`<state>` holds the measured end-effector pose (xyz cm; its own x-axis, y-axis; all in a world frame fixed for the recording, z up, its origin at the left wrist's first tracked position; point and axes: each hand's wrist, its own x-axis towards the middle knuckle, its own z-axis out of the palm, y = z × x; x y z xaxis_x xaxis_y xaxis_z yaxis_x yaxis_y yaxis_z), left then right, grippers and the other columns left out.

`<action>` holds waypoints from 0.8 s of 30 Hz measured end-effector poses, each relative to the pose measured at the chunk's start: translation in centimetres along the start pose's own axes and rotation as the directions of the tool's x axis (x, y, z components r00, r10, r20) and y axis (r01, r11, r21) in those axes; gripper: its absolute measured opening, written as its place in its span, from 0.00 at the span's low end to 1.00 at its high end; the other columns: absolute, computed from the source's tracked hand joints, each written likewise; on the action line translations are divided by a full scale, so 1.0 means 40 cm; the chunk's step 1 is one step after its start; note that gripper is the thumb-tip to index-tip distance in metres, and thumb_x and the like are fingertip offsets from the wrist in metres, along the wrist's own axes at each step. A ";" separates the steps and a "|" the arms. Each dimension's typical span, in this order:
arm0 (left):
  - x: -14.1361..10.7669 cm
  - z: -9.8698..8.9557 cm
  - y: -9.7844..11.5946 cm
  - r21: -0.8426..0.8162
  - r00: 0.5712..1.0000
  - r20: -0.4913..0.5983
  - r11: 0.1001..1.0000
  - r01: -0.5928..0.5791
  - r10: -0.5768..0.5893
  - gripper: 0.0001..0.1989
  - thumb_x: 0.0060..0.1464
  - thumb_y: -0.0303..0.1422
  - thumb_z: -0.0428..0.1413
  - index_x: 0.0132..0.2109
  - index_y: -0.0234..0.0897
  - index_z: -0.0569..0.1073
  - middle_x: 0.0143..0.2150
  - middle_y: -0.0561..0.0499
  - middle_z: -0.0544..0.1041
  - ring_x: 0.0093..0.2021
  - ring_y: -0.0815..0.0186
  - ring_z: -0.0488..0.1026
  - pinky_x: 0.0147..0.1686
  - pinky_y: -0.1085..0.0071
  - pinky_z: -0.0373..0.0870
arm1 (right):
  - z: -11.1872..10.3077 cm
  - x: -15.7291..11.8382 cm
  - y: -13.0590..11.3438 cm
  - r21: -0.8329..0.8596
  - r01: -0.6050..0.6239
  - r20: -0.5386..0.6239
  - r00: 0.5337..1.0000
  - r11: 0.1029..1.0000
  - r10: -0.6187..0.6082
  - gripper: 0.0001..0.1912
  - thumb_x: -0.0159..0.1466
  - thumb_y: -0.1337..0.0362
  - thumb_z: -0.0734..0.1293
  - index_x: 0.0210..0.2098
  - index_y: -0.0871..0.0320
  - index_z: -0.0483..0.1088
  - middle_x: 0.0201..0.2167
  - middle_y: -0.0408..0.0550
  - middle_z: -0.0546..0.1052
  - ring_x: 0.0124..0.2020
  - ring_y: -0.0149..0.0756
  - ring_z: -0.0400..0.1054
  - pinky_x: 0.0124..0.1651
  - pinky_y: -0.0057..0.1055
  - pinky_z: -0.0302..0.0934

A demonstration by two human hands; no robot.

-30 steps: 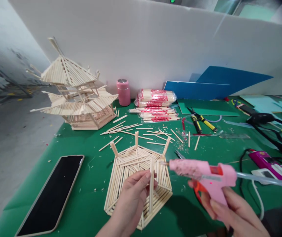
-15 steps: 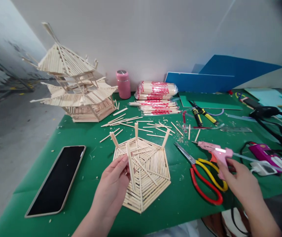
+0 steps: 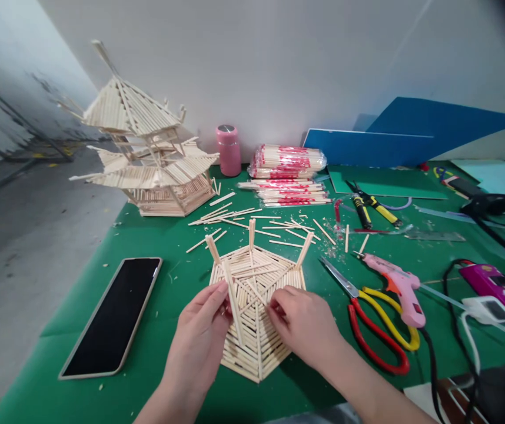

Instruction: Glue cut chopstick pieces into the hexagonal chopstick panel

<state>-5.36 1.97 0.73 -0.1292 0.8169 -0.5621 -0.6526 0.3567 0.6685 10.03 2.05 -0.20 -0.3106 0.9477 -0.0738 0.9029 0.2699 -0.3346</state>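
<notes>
A hexagonal lattice base [image 3: 259, 347] made of wooden sticks lies on the green table, with three short stick posts standing along its far side. My left hand [image 3: 203, 330] pinches a wooden stick piece [image 3: 233, 303], tilted over the base's left part. Over the right part of the base is my right hand [image 3: 301, 321], its fingers closed together near the middle; what they hold, if anything, is hidden. The pink glue gun [image 3: 400, 285] lies on the table to the right, beyond the red and yellow scissors [image 3: 358, 306].
A stick pagoda model [image 3: 146, 165] stands at the back left, near a pink bottle [image 3: 228, 152]. Packs of sticks [image 3: 288, 162], loose sticks [image 3: 230, 218] and pliers [image 3: 367, 206] lie farther back. A phone [image 3: 113, 318] rests at left; cords run at right.
My right hand has let go of the glue gun, now lying on the table, and moved left over the base. My left hand still holds its stick piece. The view has shifted slightly.
</notes>
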 end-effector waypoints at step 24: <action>0.001 0.020 -0.033 0.131 0.993 0.088 0.988 -0.086 0.075 0.05 0.43 0.32 0.60 0.30 0.34 0.76 0.21 0.55 0.67 0.24 0.74 0.62 0.24 0.80 0.61 | -0.031 -0.018 0.052 0.848 0.027 0.033 0.994 0.529 -0.104 0.11 0.61 0.59 0.59 0.25 0.58 0.60 0.20 0.38 0.58 0.22 0.26 0.51 0.24 0.23 0.48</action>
<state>-3.90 1.89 0.22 -0.1115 0.8780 -0.4655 -0.5356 0.3415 0.7723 12.51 2.14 0.33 -0.4123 0.9084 -0.0697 0.2175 0.0239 -0.9758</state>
